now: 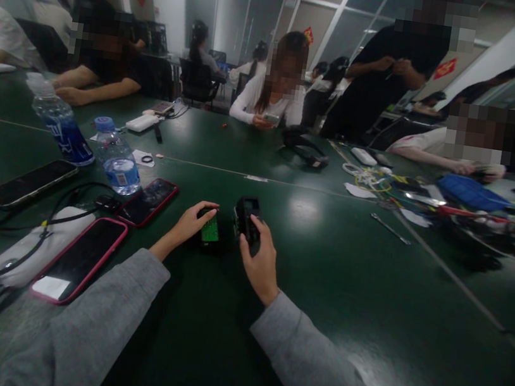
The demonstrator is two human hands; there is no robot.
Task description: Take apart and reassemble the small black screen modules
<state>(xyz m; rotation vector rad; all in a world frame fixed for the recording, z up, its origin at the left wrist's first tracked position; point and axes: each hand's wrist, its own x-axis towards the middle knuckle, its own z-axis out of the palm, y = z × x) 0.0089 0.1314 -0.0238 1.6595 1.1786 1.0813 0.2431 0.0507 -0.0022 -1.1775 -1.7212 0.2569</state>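
Just left of the middle, my left hand (196, 221) has its fingers closed on a small black case with a green circuit board (210, 231) facing up. Beside it, my right hand (259, 251) grips a black device (249, 210) with a dark upper face, thumb and forefinger on its near part. A small gap separates the two pieces. Both are over the dark green table (317, 316); whether they rest on it I cannot tell.
At left are two bottles (120, 164), (63, 127), a red-edged phone (148, 202), a pink-edged phone (83, 258), a black phone (31, 182), a white power bank (34, 245) and black cables. At right lie a wrench (390, 229), wires and a blue pouch (472, 192). People sit opposite.
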